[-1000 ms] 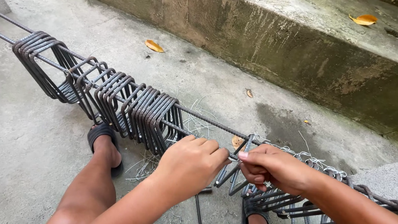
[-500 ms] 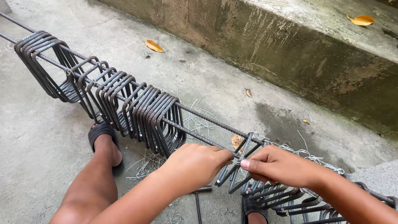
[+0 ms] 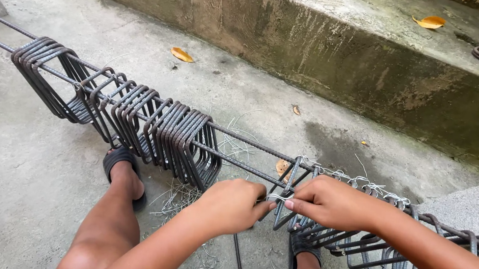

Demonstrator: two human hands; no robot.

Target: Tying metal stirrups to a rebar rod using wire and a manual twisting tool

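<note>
Head view: both hands meet at one steel stirrup [image 3: 288, 190] hung on the two long rebars [image 3: 239, 137] — the left hand [image 3: 232, 203] is curled shut, fingertips pinching a thin tie wire [image 3: 278, 197], while the right hand [image 3: 328, 201] pinches the same wire from the other side, thumb and forefinger closed on it. To the left a bunch of loose stirrups [image 3: 149, 123] hangs on the bars; to the right, tied stirrups [image 3: 378, 243] run along them. Sandalled feet [image 3: 123, 170] rest on the concrete floor [image 3: 11, 155], with wire scraps [image 3: 180, 197] beside them
</note>
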